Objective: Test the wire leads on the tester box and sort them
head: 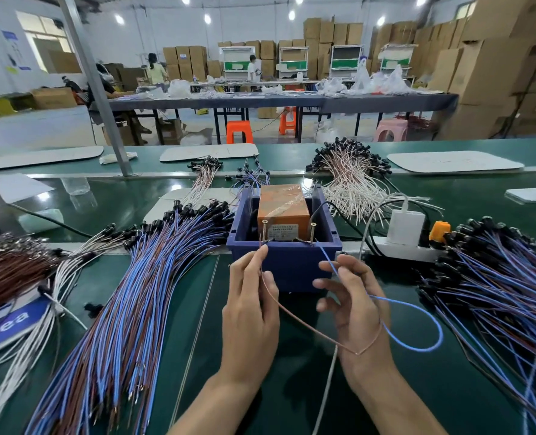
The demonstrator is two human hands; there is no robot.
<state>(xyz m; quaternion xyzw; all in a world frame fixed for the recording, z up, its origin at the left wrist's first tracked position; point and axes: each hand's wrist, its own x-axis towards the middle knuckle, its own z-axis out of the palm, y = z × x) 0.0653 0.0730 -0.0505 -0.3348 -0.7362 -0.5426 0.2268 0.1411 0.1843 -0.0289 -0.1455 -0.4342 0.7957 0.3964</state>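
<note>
- Brown-and-blue insulated wire: the wire lead (pixel 307 329) being tested hangs in loose loops at lower centre of frame, between both hands and above the tabletop (pixel 285 387).
- Left hand (pixel 251 309): thumb and forefinger pinch the brown strand near its bare end, with the tip up by the left screw (pixel 264 230). The other fingers are relaxed.
- Right hand (pixel 351 302): fingertips pinch the blue strand, with its end reaching toward the right screw (pixel 313 232). The remaining fingers are loosely spread and hold nothing else.
- Tester box (pixel 284 208): orange and taped, it sits inside a blue bin (pixel 285 268) at centre frame, just beyond the fingertips.
- Handling, as a judgement: the lead looks very light, limp and springy, and it will curl and snag. Best held close to the stripped tips so they can be aimed at the screws. The thin conductor ends likely bend easily.
- I cannot tell where the lead's black cap is. It may be hidden behind the right wrist.
- Left pile (pixel 141 293) of blue and brown leads fans across lower left, close beside the left forearm.
- Right pile (pixel 505 293) lies at the right edge, near the blue loop, so tangling looks likely.
- Pale pile (pixel 351 180) sits behind the bin, at upper centre.
- Power strip (pixel 408 248) with a white charger (pixel 406 222) lies right of the bin, and a white cable (pixel 326 387) runs down between the forearms.
</note>
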